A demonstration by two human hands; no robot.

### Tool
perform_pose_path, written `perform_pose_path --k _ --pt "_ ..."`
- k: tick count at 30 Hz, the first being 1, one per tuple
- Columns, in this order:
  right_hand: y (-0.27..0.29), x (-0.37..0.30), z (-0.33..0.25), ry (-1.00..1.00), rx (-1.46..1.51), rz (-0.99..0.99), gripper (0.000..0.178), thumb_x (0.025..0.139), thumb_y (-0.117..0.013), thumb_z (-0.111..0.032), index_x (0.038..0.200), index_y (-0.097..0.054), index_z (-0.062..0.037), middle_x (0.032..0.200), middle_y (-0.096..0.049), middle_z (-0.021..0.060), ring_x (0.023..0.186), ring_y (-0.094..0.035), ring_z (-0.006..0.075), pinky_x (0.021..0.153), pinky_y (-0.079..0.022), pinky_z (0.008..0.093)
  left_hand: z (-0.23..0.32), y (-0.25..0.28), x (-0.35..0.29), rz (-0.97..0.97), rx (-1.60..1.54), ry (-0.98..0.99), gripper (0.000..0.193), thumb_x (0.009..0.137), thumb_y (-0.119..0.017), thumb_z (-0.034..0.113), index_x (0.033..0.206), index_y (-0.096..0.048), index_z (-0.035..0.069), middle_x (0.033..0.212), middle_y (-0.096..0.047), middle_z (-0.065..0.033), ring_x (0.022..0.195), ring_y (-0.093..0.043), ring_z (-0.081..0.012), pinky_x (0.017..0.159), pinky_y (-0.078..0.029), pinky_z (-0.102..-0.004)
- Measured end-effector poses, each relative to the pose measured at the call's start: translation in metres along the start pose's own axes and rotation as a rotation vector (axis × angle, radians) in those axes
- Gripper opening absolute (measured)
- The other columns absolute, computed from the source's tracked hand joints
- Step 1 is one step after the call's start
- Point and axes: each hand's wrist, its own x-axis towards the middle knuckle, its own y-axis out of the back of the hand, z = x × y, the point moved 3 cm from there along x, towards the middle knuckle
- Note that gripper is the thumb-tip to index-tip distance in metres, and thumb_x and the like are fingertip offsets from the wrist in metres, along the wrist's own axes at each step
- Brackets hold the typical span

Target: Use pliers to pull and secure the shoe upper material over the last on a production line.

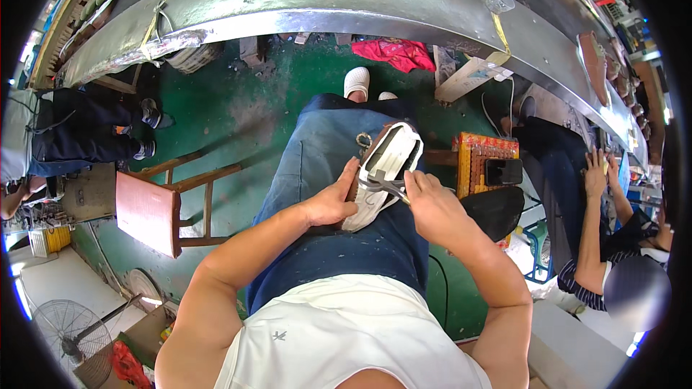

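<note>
A partly made shoe (366, 209) in white and brown lies on my lap, over the blue apron (317, 144), its opening facing up. My left hand (333, 200) grips its left side, with the thumb and fingers pressed against the upper. In my closed right hand (437, 209) are metal pincers (383, 184). Their head rests on the shoe's edge near the middle. Whether the jaws bite into the upper is too small to make out. The pincers' handles are mostly hidden by my fingers.
A long metal bench (288, 3) curves across the front. At left stands a wooden stool (148, 212). To my right, a phone (502, 171) lies on a woven orange box (472, 166) beside a black pad (497, 212). Co-workers sit at both sides. A fan (72, 338) stands lower left.
</note>
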Motion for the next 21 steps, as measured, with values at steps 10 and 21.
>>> perform_pose_path --k 10,21 --pt "-0.042 0.017 0.008 -0.136 0.242 -0.321 0.028 0.092 -0.066 -0.023 0.100 -0.058 0.0025 0.091 -0.069 0.0251 0.087 -0.068 0.0438 0.077 -0.053 0.0526 -0.003 -0.008 0.027 0.362 -0.780 0.317 0.073 0.109 -0.028 0.057 0.158 -0.036 0.004 0.156 -0.047 -0.0120 0.140 -0.047 -0.0222 0.117 -0.036 -0.0355" --pt "-0.036 0.011 0.017 -0.166 0.144 -0.033 0.057 0.092 -0.067 -0.018 0.135 -0.046 0.0135 0.114 -0.061 0.0286 0.108 -0.062 0.0412 0.099 -0.050 0.0465 -0.001 0.009 0.028 0.562 0.167 0.161 0.055 0.110 -0.031 0.041 0.136 -0.060 0.001 0.118 -0.066 -0.0311 0.117 -0.060 -0.0485 0.100 -0.048 -0.0497"
